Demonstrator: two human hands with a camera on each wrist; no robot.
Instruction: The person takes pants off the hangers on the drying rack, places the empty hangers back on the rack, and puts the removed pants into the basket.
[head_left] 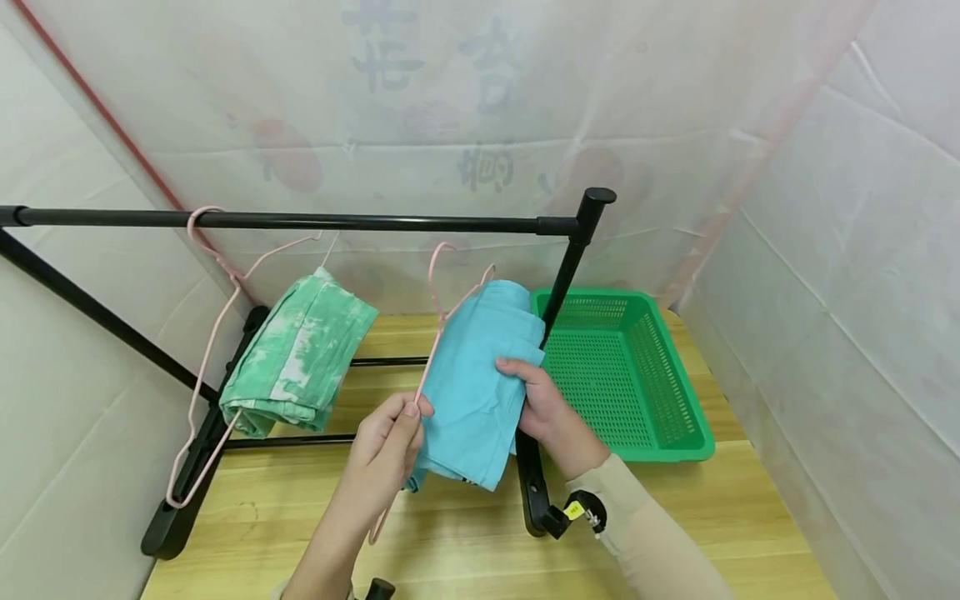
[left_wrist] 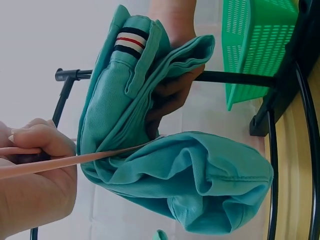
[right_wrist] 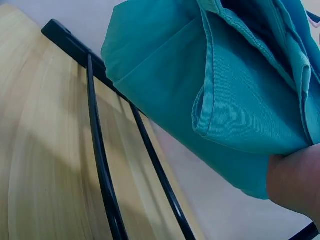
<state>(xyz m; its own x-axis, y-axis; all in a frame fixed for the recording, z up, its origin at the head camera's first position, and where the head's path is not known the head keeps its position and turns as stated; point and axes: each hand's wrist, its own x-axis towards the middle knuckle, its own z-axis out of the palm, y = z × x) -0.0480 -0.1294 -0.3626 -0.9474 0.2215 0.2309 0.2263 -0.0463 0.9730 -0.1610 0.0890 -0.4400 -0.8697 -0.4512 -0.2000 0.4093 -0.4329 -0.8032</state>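
Observation:
A folded light-blue garment point(head_left: 480, 383) hangs through a pink clothes hanger point(head_left: 438, 333) in front of the black rack. My left hand point(head_left: 390, 437) pinches the hanger's side wire, close to the garment's left edge. On the other side, my right hand point(head_left: 551, 408) grips the folded cloth, thumb on the front and fingers behind. In the left wrist view, the hanger wire point(left_wrist: 75, 161) runs from my left hand point(left_wrist: 40, 175) into the folds, and a striped tab point(left_wrist: 131, 42) shows on the cloth. The right wrist view has my right hand point(right_wrist: 295, 182) at the cloth's lower edge.
A black rack's top bar point(head_left: 375, 222) crosses above the wooden table point(head_left: 255, 517). On its left hang a pink hanger point(head_left: 206, 375) and a folded green-and-white garment point(head_left: 300, 358). A green plastic basket point(head_left: 675, 400) stands right of the rack's post point(head_left: 573, 258). White sheeting surrounds the table.

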